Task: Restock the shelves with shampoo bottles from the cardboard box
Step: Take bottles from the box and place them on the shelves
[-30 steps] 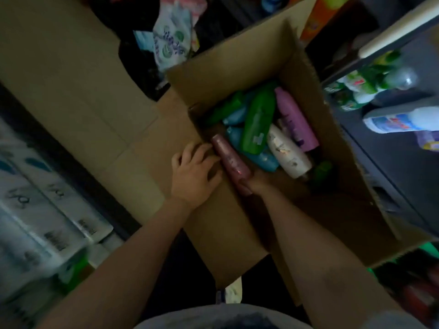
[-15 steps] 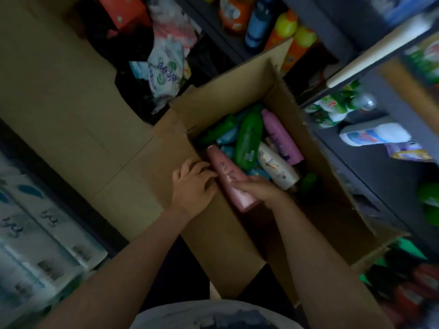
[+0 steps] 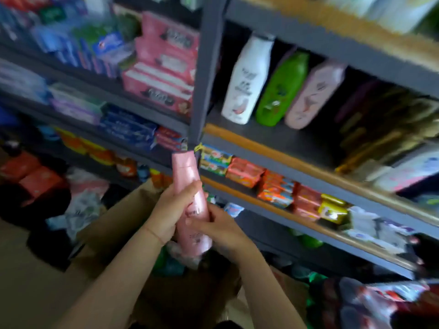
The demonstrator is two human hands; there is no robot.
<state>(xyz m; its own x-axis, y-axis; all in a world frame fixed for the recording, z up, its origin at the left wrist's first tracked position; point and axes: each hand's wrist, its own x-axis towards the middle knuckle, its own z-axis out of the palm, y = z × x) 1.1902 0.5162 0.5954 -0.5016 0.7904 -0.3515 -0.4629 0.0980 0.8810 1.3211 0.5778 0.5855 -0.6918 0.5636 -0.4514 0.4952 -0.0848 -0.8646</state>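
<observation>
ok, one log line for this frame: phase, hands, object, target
phase: carry to shelf | left hand: gripping pink bottle | right hand: gripping its lower half | bottle: upright, above cardboard box | target: likely shelf with three bottles

I hold the bottle [image 3: 191, 205] upright between my left hand [image 3: 171, 212] and right hand [image 3: 219, 227], above the box [image 3: 123, 224]. The shelves [image 3: 273, 141] stand behind it. Up and to the right, three bottles [image 3: 280, 89] stand side by side on one shelf. Soap packs [image 3: 273, 186] lie on the shelf below.
</observation>
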